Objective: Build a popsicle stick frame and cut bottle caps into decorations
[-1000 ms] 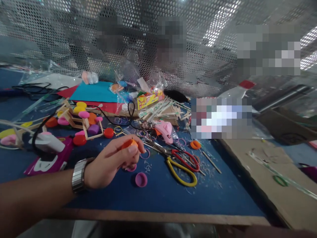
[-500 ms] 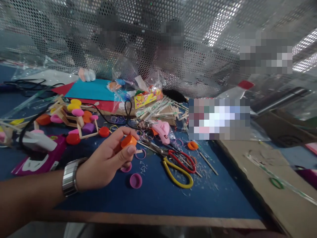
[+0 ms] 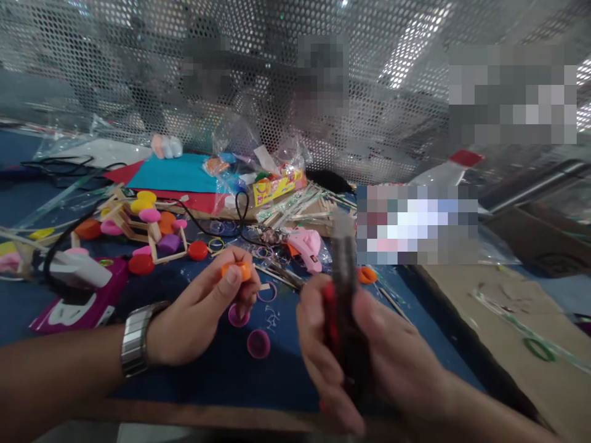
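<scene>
Pinching an orange bottle cap (image 3: 236, 269) in your left hand (image 3: 196, 314) above the blue tabletop (image 3: 286, 363), you clench a red-and-black tool (image 3: 344, 307), blurred, upright in your right hand (image 3: 369, 357).

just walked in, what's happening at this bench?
A person sits at a cluttered blue table. The left hand pinches an orange cap between fingertips. The right hand grips a dark tool with red on the handle, blurred, pointing up. Pink caps lie on the table between the hands; a stick frame stands at left.
</scene>
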A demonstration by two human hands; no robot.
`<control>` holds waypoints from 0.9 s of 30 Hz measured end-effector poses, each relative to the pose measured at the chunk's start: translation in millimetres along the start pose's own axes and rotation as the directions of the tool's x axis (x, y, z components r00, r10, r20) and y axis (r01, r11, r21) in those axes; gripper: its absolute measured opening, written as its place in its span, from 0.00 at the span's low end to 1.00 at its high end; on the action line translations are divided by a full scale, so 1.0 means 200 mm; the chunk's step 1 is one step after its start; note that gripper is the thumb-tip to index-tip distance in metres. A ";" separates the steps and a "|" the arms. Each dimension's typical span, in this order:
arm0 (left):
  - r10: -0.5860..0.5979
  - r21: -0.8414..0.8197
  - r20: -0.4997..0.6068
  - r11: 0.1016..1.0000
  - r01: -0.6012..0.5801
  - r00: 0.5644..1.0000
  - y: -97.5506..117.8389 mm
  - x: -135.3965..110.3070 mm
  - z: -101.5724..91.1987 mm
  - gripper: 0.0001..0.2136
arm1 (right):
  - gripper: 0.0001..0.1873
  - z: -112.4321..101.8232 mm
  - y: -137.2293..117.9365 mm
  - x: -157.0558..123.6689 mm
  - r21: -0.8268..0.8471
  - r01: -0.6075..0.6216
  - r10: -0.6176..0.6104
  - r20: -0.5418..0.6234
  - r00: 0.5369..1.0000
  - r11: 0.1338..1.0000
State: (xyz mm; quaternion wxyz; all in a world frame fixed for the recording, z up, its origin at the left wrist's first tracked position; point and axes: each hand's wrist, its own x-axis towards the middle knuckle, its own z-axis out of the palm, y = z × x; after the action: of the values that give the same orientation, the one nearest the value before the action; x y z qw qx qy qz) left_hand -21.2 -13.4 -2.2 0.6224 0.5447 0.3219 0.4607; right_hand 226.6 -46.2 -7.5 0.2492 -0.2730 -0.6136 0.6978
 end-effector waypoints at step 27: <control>-0.071 0.256 -0.071 0.963 0.087 0.995 0.00 0.00 -0.03 0.23 | 0.22 -0.01 0.01 0.23 0.157 -0.040 0.041 -0.007 0.999 0.987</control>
State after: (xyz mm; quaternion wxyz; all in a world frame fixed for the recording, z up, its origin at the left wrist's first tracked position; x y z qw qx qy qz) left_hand -26.6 -11.6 -3.6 0.5538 0.5936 0.4195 0.4061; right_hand 194.0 -13.3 -12.7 0.2588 -0.2684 -0.5498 0.7475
